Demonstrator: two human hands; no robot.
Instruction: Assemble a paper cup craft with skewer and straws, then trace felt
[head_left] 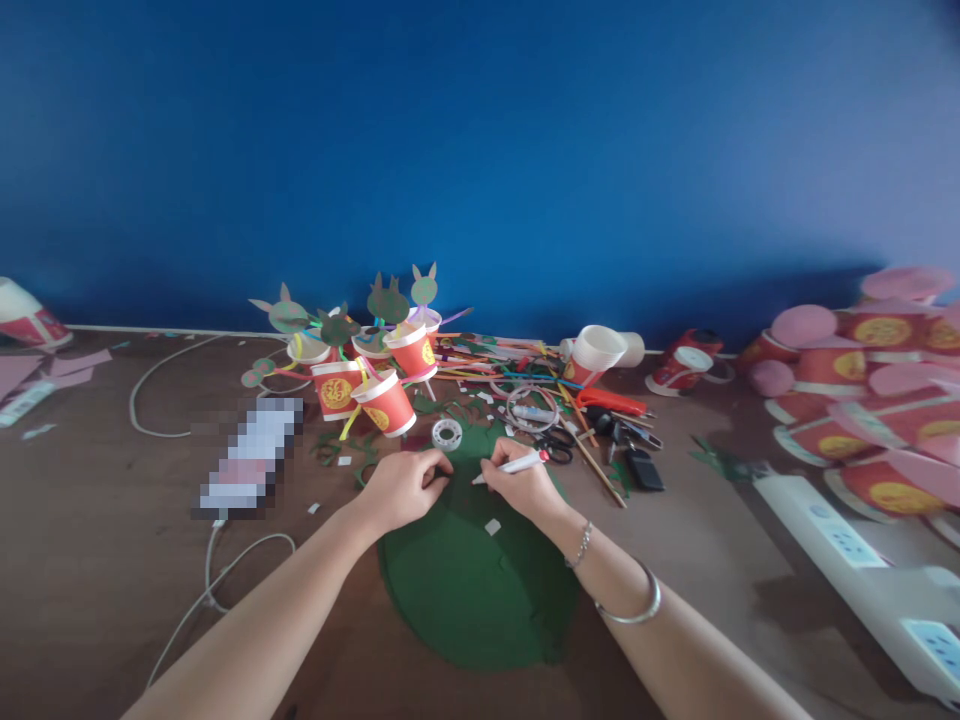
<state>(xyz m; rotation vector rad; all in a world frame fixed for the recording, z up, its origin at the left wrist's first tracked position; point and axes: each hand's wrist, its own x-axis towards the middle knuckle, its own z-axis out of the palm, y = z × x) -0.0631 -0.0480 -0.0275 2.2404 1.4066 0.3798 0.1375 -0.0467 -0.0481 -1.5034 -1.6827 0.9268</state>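
A dark green felt sheet (472, 590) lies on the brown table in front of me. My left hand (401, 488) rests on its far edge with fingers curled, pressing down a small piece I cannot make out. My right hand (525, 485) grips a white pen (514, 466), its tip pointing left toward the left hand's fingers. A small white scrap (492, 526) lies on the felt near my right wrist. Bracelets circle my right wrist.
Red paper cups with green cut-outs (375, 385) stand beyond the felt, beside a tape roll (447, 433), coloured straws, scissors (556, 445) and a tipped white cup (596, 352). A power strip (847, 545) and stacked red cups (862, 400) fill the right. A blurred device with cable (251, 455) lies left.
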